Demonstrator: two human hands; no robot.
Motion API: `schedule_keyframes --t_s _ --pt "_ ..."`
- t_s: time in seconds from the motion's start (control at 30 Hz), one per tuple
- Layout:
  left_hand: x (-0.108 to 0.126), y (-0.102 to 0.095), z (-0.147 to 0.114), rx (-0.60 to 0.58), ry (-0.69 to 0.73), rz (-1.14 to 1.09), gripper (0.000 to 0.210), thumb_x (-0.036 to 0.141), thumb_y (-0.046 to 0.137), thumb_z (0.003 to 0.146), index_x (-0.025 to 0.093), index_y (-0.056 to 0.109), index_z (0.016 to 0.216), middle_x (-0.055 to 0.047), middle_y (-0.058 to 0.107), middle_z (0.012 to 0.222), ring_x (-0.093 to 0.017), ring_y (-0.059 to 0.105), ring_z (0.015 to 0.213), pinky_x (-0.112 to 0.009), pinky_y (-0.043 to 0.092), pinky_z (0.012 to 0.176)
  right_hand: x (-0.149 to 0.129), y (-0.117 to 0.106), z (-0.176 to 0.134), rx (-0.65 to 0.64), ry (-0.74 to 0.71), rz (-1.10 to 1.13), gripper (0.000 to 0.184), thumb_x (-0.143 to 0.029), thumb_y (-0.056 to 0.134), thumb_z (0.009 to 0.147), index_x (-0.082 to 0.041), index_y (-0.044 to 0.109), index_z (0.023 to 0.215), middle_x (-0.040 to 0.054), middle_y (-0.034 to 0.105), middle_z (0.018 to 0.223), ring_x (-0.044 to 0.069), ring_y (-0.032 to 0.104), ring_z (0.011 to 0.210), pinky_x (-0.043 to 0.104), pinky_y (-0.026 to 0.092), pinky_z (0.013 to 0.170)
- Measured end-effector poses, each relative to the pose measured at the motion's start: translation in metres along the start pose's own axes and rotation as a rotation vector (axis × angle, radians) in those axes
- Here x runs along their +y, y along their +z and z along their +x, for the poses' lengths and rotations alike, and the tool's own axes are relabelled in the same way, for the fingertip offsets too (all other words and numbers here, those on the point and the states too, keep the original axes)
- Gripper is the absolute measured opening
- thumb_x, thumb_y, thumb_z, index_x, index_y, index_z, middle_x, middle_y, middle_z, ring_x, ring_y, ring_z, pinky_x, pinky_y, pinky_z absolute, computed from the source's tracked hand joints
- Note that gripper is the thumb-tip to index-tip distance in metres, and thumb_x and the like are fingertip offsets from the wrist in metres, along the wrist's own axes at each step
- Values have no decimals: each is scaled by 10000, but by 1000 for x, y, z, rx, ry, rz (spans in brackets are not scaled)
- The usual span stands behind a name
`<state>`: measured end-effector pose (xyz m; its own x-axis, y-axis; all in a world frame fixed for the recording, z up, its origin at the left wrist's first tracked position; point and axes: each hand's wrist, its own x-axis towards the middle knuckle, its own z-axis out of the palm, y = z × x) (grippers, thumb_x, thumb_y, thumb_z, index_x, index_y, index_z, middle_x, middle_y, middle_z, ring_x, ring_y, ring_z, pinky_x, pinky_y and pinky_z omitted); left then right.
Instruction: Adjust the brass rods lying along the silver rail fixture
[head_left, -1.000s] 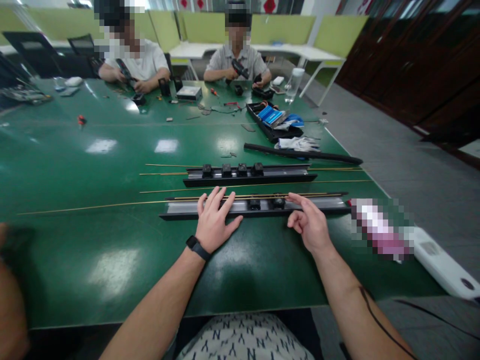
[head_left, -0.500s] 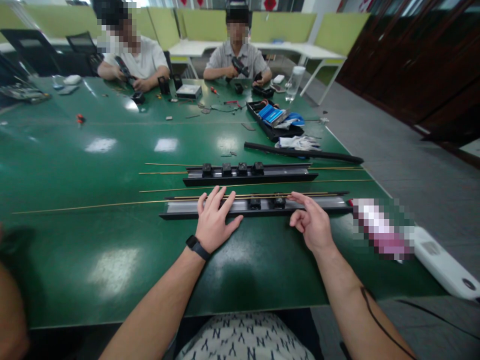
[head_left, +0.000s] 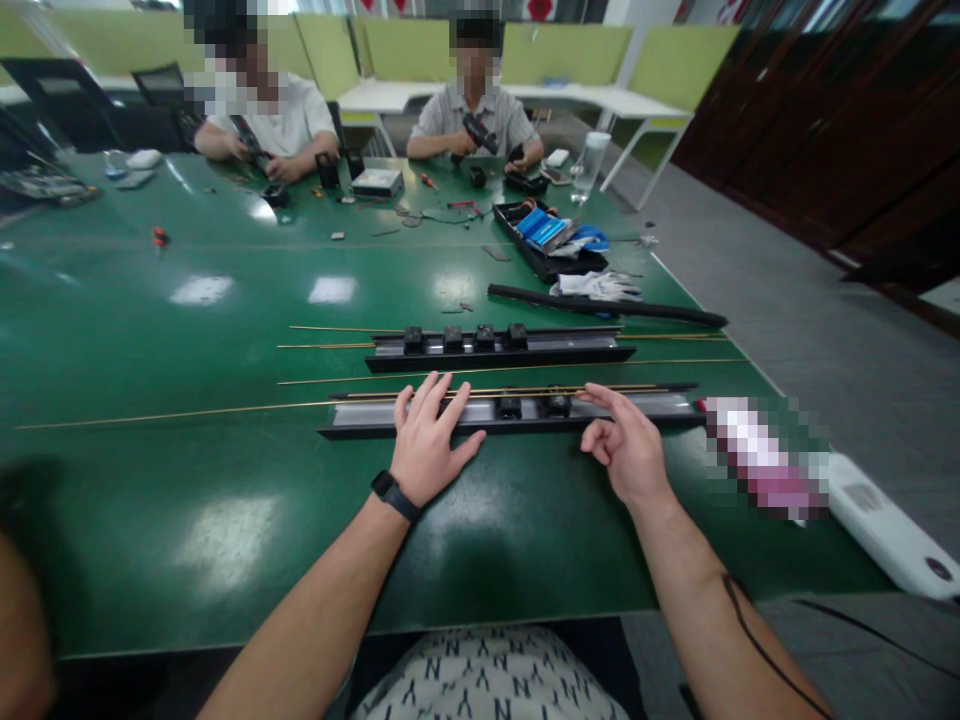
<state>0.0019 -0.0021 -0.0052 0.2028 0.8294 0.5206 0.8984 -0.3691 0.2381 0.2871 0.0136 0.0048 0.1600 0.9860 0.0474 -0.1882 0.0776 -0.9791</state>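
My left hand (head_left: 431,445), with a dark watch at the wrist, lies palm down with fingers spread across the near black channel-shaped strip (head_left: 367,415). Its fingertips rest over thin brass-coloured rods (head_left: 487,393) that run along the strip. On the right, my right hand (head_left: 624,440) has its fingers stretched toward the same rods, fingertips at them, with the thumb apart and lower. Between the hands, black blocks (head_left: 510,405) sit in the strip; my left hand may hide more. A long thin rod (head_left: 172,412) extends left past the strip.
Behind lies a second channel strip (head_left: 502,355) with several black blocks and rods. Farther back are a black foam-like tube (head_left: 607,305), gloves (head_left: 596,287) and a black tray (head_left: 517,240). A white device (head_left: 885,525) is at right. Two people sit opposite; an arm (head_left: 22,620) shows at left.
The long rod's left end reaches slightly farther left. My hands hold nearly the same place. The neighbouring arm at the left edge has shifted a little.
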Motion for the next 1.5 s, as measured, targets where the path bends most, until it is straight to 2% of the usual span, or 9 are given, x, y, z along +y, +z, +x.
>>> schedule_keyframes --t_s 0.2,0.43,0.67,0.87,1.13,1.37,1.5 --pt "0 1 0 7 0 -8 622 470 676 933 242 540 1496 -149 510 1582 -334 408 1521 -548 210 1260 2 2 -2 -76 23 -23 409 -500 636 960 -237 737 1256 123 696 1278 78 612 500 199 209 329" --pt "0 0 0 0 3 -2 618 474 670 938 231 542 1492 -154 510 1580 -331 409 1520 -547 210 1256 0 1 0 -10 7 -6 380 -494 620 967 -233 750 1211 114 708 1246 74 600 485 199 213 327" --pt "0 1 0 4 2 -4 622 467 682 931 233 544 1490 -153 508 1582 -332 410 1519 -550 200 1260 2 1 -2 -82 20 -26 388 -484 619 974 -248 738 1257 117 688 1308 73 612 505 195 213 331" --pt "-1 1 -1 2 1 -6 623 474 674 935 241 538 1497 -147 500 1590 -329 400 1526 -548 195 1265 0 0 -1 -27 3 -8 368 -477 615 974 -240 752 1220 114 708 1250 72 601 493 197 218 331" --pt "0 0 0 3 -3 -7 620 473 672 936 243 536 1496 -149 504 1587 -331 404 1523 -548 202 1262 0 2 -3 -76 24 -15 384 -484 633 967 -249 745 1250 113 691 1296 77 608 505 205 207 337" --pt "0 -1 0 -8 -11 -18 623 471 665 937 255 530 1505 -145 499 1591 -337 397 1527 -556 201 1264 -3 2 -2 -12 14 -32 379 -498 600 974 -239 740 1212 111 703 1245 79 589 494 211 212 332" --pt "1 -1 0 -11 -15 -23 629 470 668 935 256 527 1509 -144 496 1594 -336 394 1529 -555 200 1265 -3 2 -2 -41 18 -42 401 -501 611 967 -235 726 1245 122 695 1283 78 596 503 207 218 335"
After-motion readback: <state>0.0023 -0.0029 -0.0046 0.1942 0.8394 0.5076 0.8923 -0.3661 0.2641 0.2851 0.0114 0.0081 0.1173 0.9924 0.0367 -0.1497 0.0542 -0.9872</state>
